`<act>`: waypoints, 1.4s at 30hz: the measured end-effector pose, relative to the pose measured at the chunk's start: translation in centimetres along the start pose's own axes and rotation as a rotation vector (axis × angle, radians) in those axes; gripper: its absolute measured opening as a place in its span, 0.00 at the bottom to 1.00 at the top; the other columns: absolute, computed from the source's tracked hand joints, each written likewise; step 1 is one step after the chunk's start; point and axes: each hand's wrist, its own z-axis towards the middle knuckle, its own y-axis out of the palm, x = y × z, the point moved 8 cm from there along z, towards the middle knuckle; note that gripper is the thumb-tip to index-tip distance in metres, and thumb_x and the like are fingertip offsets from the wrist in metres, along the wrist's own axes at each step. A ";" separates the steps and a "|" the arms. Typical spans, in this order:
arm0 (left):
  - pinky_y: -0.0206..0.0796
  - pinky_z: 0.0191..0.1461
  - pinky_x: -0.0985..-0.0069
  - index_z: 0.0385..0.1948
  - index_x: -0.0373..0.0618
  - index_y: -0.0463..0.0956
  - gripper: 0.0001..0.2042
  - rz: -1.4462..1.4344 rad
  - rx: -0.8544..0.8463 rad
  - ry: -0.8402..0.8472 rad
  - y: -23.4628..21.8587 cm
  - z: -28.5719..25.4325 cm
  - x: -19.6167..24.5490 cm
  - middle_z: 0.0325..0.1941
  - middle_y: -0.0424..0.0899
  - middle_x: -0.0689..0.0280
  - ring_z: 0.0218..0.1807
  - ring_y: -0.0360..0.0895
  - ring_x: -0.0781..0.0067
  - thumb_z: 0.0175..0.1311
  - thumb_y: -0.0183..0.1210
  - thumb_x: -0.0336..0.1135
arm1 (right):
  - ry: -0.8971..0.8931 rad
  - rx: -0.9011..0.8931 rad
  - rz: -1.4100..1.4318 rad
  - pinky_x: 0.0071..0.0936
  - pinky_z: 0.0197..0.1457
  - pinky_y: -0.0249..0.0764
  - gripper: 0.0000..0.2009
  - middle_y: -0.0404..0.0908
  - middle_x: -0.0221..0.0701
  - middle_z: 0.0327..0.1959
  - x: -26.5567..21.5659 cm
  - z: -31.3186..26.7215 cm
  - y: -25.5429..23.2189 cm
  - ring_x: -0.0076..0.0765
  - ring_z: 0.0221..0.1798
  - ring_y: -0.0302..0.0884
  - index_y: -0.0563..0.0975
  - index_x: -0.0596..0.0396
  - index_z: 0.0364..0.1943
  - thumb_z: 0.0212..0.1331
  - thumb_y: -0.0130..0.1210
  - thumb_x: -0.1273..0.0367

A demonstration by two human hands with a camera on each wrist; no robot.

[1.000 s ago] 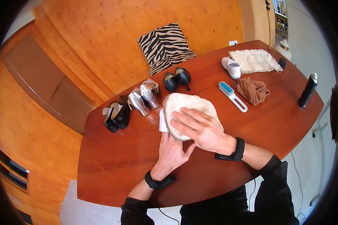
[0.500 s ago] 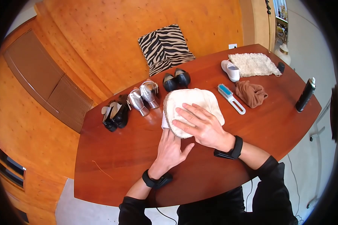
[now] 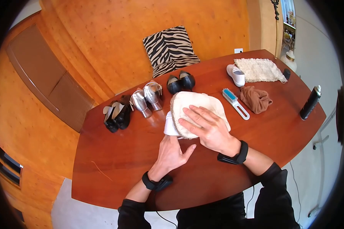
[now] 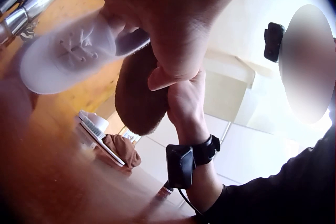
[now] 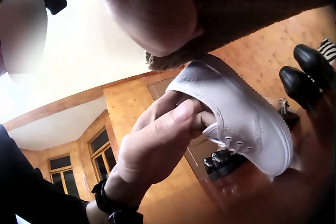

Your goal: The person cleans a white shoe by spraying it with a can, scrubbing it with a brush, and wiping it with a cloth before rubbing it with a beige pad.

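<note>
- Okay, so I'm calling the tabletop a clock, 6 at the person's body. The table (image 3: 133, 168) is shiny reddish wood.
- Left hand (image 3: 170, 152): partly closed, fingers tucked into the opening of the held white shoe (image 3: 169, 126) and gripping it, thumb sticking out. That's a lace-up, up off the tabletop near the middle of the dial.
- Right hand (image 3: 212, 131): pretty much open, fingers spread a bit and lying flat on the pale side of a fuzzy pad (image 3: 187, 100). Can't really see its thumb.
- The pad hides most of the shoe from above. From the right wrist, its dark, fuzzy edge is right by the heel end; how much actually touches, I can't tell.
- Around 10 o'clock: black shoes (image 3: 116, 116), with silver heels (image 3: 146, 100) beside them, closer to 11.
- Just shy of 12: black heels (image 3: 180, 82), and past the table edge behind them a zebra-print cushion (image 3: 170, 47).
- At 1: the other white shoe (image 3: 236, 75), up against a shaggy cream cloth (image 3: 260, 70) that has a small black cap (image 3: 286, 73) at its far right corner.
- About 2: a blue-bristled brush (image 3: 236, 104), bristles up, next to a crumpled brown cloth (image 3: 255, 100).
- Nearly 3: a black spray can (image 3: 310, 102), standing.
</note>
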 end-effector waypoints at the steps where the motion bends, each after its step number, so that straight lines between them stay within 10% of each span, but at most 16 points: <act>1: 0.65 0.53 0.60 0.57 0.31 0.57 0.36 -0.004 0.043 0.020 -0.1 -0.2 0.0 0.55 0.67 0.43 0.54 0.69 0.43 0.49 0.64 0.39 | 0.003 0.000 -0.023 0.41 0.60 0.67 0.26 0.70 0.36 0.58 0.1 0.1 0.0 0.44 0.60 0.67 0.75 0.47 0.50 0.39 0.56 0.68; 8: 0.66 0.50 0.59 0.46 0.37 0.71 0.23 0.076 -0.084 0.178 -0.1 0.2 0.5 0.47 0.76 0.51 0.49 0.72 0.45 0.49 0.63 0.38 | -0.143 -0.026 0.039 0.42 0.62 0.65 0.23 0.70 0.34 0.58 -2.8 -0.2 0.7 0.42 0.62 0.65 0.75 0.46 0.49 0.42 0.53 0.70; 16: 0.36 0.72 0.58 0.65 0.33 0.40 0.46 -0.076 -0.115 0.064 -0.3 0.0 -0.2 0.70 0.39 0.42 0.72 0.33 0.41 0.51 0.63 0.44 | -0.066 -0.033 -0.013 0.44 0.62 0.66 0.26 0.70 0.33 0.58 -0.7 0.1 0.6 0.43 0.63 0.64 0.75 0.47 0.50 0.38 0.56 0.75; 23: 0.38 0.70 0.52 0.62 0.40 0.56 0.36 -0.104 -0.282 0.143 1.1 -0.4 -0.3 0.68 0.51 0.46 0.70 0.44 0.43 0.53 0.62 0.44 | -0.139 -0.060 0.084 0.45 0.65 0.62 0.24 0.69 0.33 0.59 -2.6 0.2 0.1 0.43 0.63 0.64 0.76 0.45 0.49 0.39 0.55 0.74; 36: 0.37 0.72 0.59 0.65 0.33 0.45 0.43 -0.033 -0.226 0.152 0.9 -0.6 0.7 0.70 0.39 0.42 0.72 0.36 0.42 0.55 0.62 0.47 | -0.024 -0.056 -0.106 0.47 0.64 0.61 0.22 0.74 0.34 0.53 -0.3 1.2 -1.6 0.47 0.61 0.65 0.79 0.48 0.44 0.37 0.54 0.77; 42: 0.52 0.63 0.54 0.55 0.37 0.64 0.29 -0.025 -0.192 0.296 0.9 -0.8 1.6 0.60 0.61 0.42 0.60 0.59 0.39 0.54 0.61 0.43 | -0.139 -0.141 -0.007 0.47 0.65 0.60 0.16 0.75 0.34 0.51 -3.7 1.2 -1.7 0.45 0.60 0.66 0.80 0.49 0.40 0.41 0.54 0.68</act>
